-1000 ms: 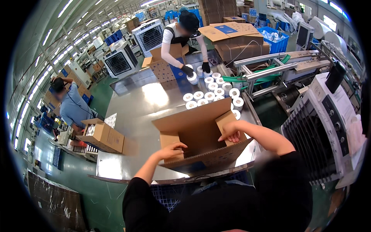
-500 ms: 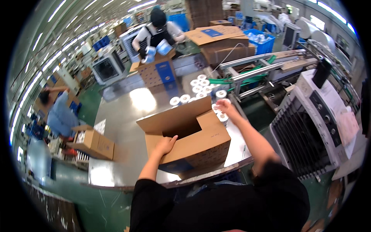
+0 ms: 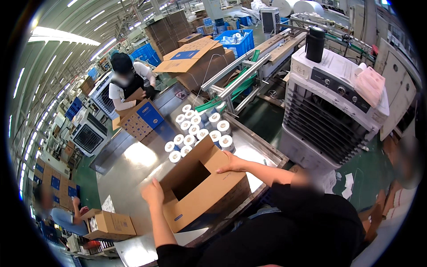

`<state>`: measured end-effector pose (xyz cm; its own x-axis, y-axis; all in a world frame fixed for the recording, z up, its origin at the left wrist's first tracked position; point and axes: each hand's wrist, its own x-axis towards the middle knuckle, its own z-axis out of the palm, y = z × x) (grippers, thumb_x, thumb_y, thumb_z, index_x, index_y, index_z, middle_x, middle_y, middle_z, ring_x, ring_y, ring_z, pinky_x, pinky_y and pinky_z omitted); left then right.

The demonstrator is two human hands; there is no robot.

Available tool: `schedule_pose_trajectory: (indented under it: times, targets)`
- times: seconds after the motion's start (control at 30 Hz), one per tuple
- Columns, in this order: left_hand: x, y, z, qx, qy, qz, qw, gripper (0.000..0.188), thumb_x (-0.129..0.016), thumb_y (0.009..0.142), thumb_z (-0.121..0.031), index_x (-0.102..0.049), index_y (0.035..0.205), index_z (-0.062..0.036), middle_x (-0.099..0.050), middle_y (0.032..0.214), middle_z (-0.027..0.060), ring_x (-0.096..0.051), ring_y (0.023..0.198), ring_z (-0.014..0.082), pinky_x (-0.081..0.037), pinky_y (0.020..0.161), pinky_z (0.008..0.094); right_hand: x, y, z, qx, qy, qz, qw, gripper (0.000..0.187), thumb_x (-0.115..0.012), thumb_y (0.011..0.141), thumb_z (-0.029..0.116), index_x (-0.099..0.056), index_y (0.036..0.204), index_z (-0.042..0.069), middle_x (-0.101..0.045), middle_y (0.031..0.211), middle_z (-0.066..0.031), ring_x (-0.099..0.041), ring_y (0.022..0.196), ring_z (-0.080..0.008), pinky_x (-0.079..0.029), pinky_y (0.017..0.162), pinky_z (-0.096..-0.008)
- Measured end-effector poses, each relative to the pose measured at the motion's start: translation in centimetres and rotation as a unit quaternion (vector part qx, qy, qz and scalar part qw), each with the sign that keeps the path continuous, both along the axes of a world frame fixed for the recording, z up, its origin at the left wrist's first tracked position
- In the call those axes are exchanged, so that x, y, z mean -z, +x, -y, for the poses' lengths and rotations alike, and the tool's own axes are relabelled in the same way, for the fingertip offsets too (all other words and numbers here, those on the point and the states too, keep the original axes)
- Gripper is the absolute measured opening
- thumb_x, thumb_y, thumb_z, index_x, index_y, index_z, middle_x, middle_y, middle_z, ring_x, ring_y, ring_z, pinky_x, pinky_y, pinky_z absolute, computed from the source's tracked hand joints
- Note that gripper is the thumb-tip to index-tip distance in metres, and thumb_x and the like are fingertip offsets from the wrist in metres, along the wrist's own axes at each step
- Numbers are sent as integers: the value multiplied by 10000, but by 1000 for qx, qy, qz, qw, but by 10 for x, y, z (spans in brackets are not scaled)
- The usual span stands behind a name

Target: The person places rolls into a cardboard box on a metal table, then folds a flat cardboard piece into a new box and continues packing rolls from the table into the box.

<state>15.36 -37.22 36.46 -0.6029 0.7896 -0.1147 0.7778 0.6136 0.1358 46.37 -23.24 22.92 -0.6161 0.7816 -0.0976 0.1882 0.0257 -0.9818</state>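
Note:
An open cardboard box (image 3: 209, 200) stands in front of me at the near edge of the metal table, its far flap raised and its dark inside showing. My right hand (image 3: 232, 163) grips the upper right edge of this box, thumb on the near side. At its left end is my left hand (image 3: 152, 192), thumb upward; blur and the angle hide whether its fingers hold the flap. Just beyond the far flap, several white rolls (image 3: 194, 130) stand upright in a cluster on the table, some seen with bluish wrapping.
Across the metal table (image 3: 129, 173), a co-worker (image 3: 126, 80) reaches into another cardboard box (image 3: 141, 119). A third box (image 3: 111, 224) sits at the left edge, near a second person (image 3: 71, 220). A conveyor frame (image 3: 242, 78) and an air cooler (image 3: 324, 102) stand at the right.
My right hand has come back from the rolls to the box's right edge. My left hand has shifted from the near flap to the left end. The box looks turned, and the view has swung right.

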Motion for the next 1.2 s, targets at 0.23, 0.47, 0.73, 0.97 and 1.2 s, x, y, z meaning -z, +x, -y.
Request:
schedule_pose_trajectory:
  times: [0.23, 0.47, 0.73, 0.97, 1.2]
  targets:
    - [88, -49, 88, 90, 27, -37, 995, 647, -360, 931, -428, -166, 1446, -90, -136, 1497, 184, -95, 1392, 329, -93, 1109, 486, -18, -65, 50, 51, -128, -161, 977, 752, -395, 913, 545, -153, 1437, 62, -284, 1429, -175, -297, 1310, -283, -244, 1067, -342]
    - [144, -256, 216, -196, 121, 198, 953, 608, -276, 956, -475, -279, 1407, -68, -298, 1441, 172, -276, 1325, 328, -226, 1072, 461, 52, -79, 126, -38, -270, 79, 959, 725, -505, 876, 519, -335, 1363, 10, -391, 1367, -160, -339, 1285, -273, -280, 1042, -403]
    - [87, -109, 199, -82, 356, 809, 460, 633, -441, 908, -512, -442, 1306, -20, -526, 1266, 113, -534, 1115, 243, -447, 926, 379, -115, -16, 93, -103, -378, -187, 901, 446, -620, 818, 41, -468, 1234, -4, -589, 1133, -124, -593, 1022, -206, -504, 863, -334]
    - [261, -25, 179, -208, 229, 724, 616, 571, -451, 928, -427, -406, 1328, -22, -507, 1292, 100, -469, 1187, 255, -400, 972, 381, -146, -74, 91, -98, -296, -65, 948, 554, -584, 776, -38, -404, 1296, 25, -546, 1176, -115, -555, 1087, -220, -489, 891, -360]
    - [189, -13, 157, -136, 242, 397, 875, 677, -551, 860, -414, -345, 1367, -15, -401, 1369, 173, -387, 1258, 263, -392, 947, 407, -116, -155, 110, -176, -294, -68, 937, 531, -601, 847, 257, -414, 1282, 16, -539, 1177, -125, -549, 1061, -215, -476, 899, -346]
